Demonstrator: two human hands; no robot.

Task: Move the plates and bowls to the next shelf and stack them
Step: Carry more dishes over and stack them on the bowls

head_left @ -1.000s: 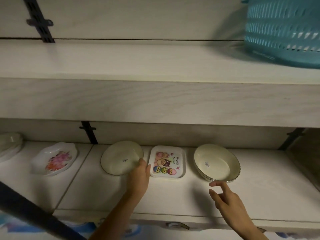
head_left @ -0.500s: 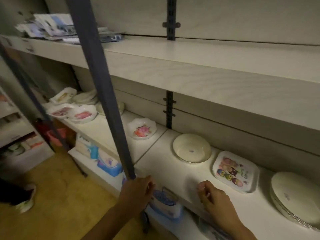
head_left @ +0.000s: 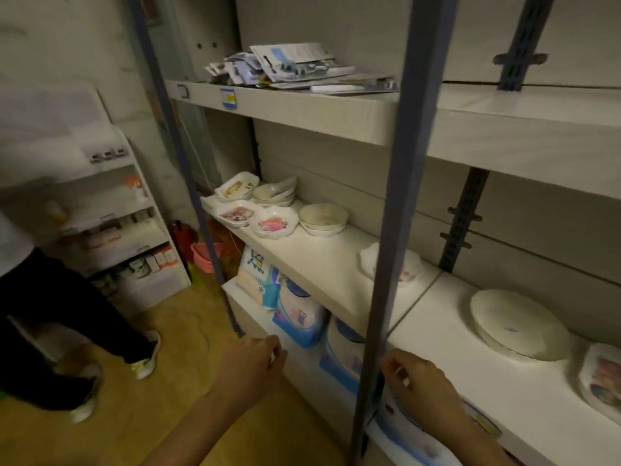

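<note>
1. Left hand (head_left: 250,364) hangs in front of the shelf (head_left: 322,262), fingers loosely curled, holding nothing.
2. Right hand (head_left: 420,381) is just right of the post (head_left: 393,196), fingers loosely curled and empty.
3. A round plate (head_left: 517,324) lies on the shelf beyond the right hand. Stacked bowls (head_left: 322,218) sit far left.
4. The post hides part of a flowered dish (head_left: 410,271). The picture plate (head_left: 601,381) is cut off at the right edge.

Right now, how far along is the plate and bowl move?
Looks partly done.
Done: the stacked bowls and a second bowl stack sit on the far left shelf section, beside patterned dishes.
In hand: nothing. The left hand and right hand are both empty in front of the shelving.
Left: the floral dish, round cream plate and cartoon plate lie singly, unstacked.
</note>
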